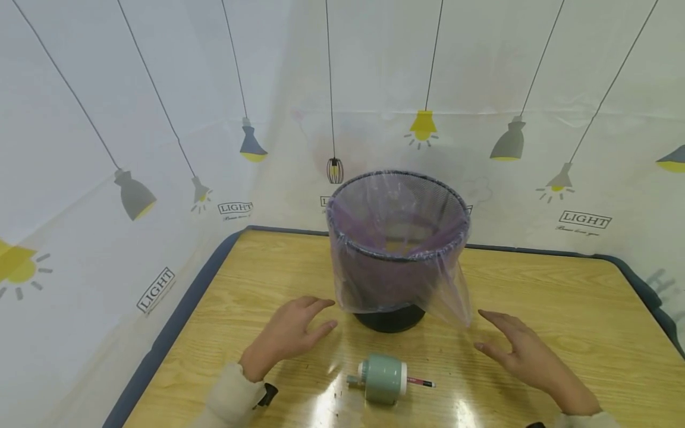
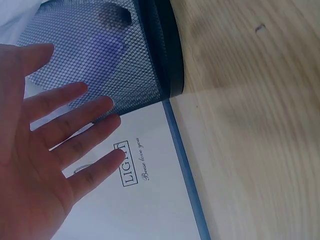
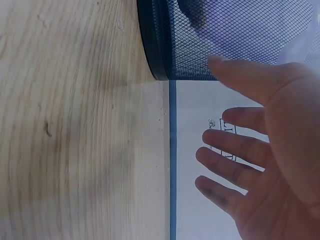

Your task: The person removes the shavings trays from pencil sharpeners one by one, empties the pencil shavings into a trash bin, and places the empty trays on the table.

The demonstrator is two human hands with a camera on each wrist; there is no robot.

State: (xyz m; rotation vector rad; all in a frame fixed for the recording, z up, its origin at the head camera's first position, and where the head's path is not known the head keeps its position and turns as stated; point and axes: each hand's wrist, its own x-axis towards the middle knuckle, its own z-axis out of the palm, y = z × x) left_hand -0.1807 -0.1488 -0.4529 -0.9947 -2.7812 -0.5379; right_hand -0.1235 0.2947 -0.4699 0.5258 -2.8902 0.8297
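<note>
A black mesh waste bin [image 1: 389,321] stands upright on the table, lined with a sheer purple plastic bag [image 1: 385,279] folded over its rim. To the bin's left is my left hand [image 1: 291,330], fingers spread and holding nothing. My right hand [image 1: 521,351] is held to the right of the bin, its fingers apart and likewise bare. Both wrist views show the palms facing the mesh wall [image 2: 100,55] without gripping it. Between the hands, nearer me, a green pencil sharpener [image 1: 382,378] lies with a pencil [image 1: 421,381] sticking out of its right end.
The wooden table [image 1: 267,267] has a dark blue edge [image 1: 198,285]. Behind and left of it hangs a white sheet [image 1: 278,71] printed with lamps and the word LIGHT. Small dark crumbs dot the tabletop near the sharpener.
</note>
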